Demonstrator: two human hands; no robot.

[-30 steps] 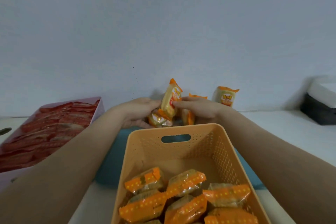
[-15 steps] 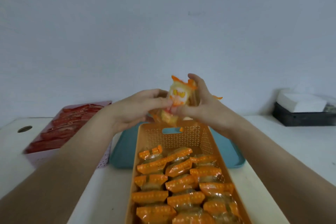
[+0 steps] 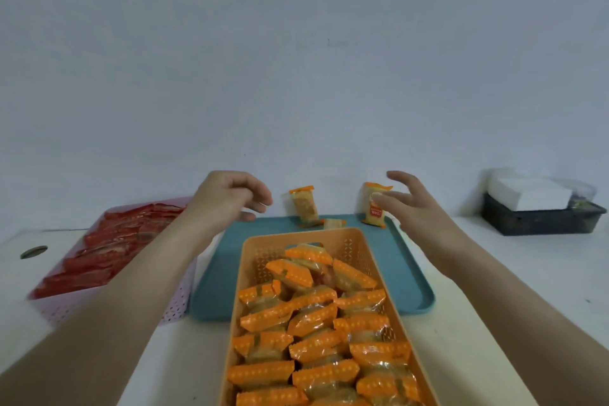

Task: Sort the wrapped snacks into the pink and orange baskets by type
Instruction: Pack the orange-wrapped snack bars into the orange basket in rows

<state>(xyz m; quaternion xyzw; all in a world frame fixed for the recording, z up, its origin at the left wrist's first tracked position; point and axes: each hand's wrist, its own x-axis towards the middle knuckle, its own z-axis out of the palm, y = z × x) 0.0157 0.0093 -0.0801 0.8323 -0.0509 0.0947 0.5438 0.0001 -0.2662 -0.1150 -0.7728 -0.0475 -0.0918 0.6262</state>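
Between the empty hands (image 3: 326, 201) stands a wrapped snack (image 3: 304, 205).

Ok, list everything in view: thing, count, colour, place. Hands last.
orange basket: one, orange, centre front, its far end on the tray
orange-wrapped snacks: many, inside the orange basket
pink basket: one, pink, left
red-wrapped snacks: many, inside the pink basket
tray: one, teal, under the orange basket
loose snacks: three, orange-trimmed, far edge of the tray by the wall
black box: one, far right, white items on top
table hole: one, far left
left hand: empty, fingers curled
right hand: empty, open
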